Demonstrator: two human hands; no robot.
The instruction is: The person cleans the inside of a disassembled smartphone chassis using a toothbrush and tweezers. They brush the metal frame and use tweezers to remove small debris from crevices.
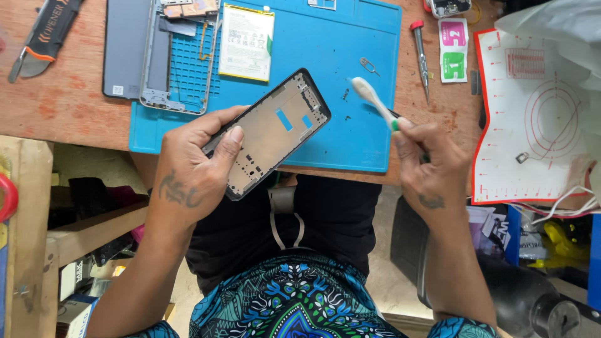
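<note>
2 hands: left hand holds phone frame, right hand toothbrush.

left hand: dark tattoo | right hand: small tattoo | bare forearms | blue patterned garment

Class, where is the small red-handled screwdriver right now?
In the head view, the red-handled screwdriver lies on the wooden table, upper right, between the blue mat and the pink and green stickers.

Left hand fingers clasped, right hand fingers pinched, both raised.
</note>
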